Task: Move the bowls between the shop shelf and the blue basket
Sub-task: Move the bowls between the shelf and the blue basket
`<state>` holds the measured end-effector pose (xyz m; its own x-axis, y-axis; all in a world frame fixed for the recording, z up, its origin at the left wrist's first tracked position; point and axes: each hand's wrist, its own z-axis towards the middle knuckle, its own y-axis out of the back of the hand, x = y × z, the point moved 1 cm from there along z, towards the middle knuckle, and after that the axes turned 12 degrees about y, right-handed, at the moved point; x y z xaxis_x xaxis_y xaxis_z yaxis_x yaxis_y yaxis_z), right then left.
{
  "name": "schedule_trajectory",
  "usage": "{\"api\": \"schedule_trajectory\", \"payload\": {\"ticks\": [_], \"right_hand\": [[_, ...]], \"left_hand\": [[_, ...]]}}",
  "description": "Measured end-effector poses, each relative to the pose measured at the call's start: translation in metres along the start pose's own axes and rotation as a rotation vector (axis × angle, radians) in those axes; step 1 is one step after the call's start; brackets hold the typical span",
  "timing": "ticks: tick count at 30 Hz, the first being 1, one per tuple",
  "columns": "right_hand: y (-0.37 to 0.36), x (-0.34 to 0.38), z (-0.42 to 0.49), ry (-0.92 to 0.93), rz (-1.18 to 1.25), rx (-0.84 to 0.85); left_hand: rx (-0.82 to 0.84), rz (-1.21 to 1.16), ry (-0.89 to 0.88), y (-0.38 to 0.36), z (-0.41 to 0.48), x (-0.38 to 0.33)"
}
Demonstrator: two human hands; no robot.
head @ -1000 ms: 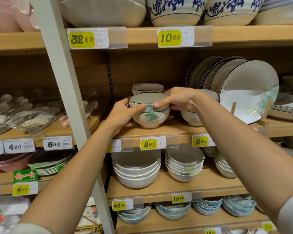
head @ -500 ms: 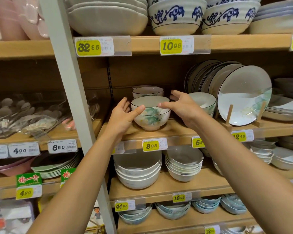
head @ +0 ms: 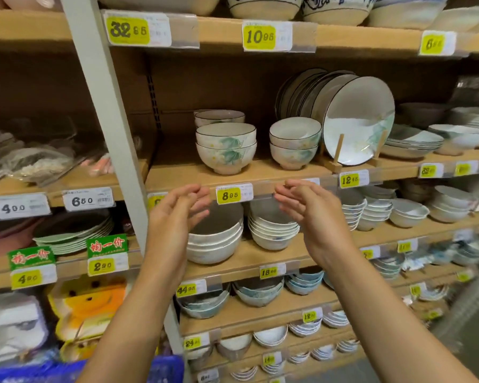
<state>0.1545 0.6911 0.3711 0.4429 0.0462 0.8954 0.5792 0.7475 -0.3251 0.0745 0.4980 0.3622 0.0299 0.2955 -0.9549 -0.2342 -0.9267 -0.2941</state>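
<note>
Head cam: your L hand [head: 174,217] & R hand [head: 313,214] loosely curled, empty, below stacked bowls [head: 226,145] on shelf [head: 177,172].

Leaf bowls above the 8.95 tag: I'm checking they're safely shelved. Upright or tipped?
Upright: two bowls sit nested, rims up and level, on the shelf; left hand and right hand hang clear.

Warm, even indoor light, dim shelf recesses; wide-angle bending and motion blur smear the right edge.
</note>
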Motion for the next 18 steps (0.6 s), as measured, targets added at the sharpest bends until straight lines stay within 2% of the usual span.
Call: {"api": "schedule_trajectory", "payload": {"ticks": [3, 7, 15, 18], "right_hand": [[0.015, -0.003, -0.031, -0.061, 0.043, 0.03], [0.027, -0.011, -0.072, -0.173, 0.089, 0.095], [0.021, -0.044, -0.179, -0.463, 0.099, 0.276], [0.001, -0.053, -0.218, -0.516, 0.066, 0.364]], "left_hand": [[-0.001, -0.048, 0.046, 0.012, -0.042, 0.011], [-0.089, -0.094, 0.097, 0.032, -0.106, 0.027], [-0.384, -0.073, 0.172, 0.116, -0.241, 0.044], [-0.491, -0.058, 0.178, 0.159, -0.281, 0.038]]}}
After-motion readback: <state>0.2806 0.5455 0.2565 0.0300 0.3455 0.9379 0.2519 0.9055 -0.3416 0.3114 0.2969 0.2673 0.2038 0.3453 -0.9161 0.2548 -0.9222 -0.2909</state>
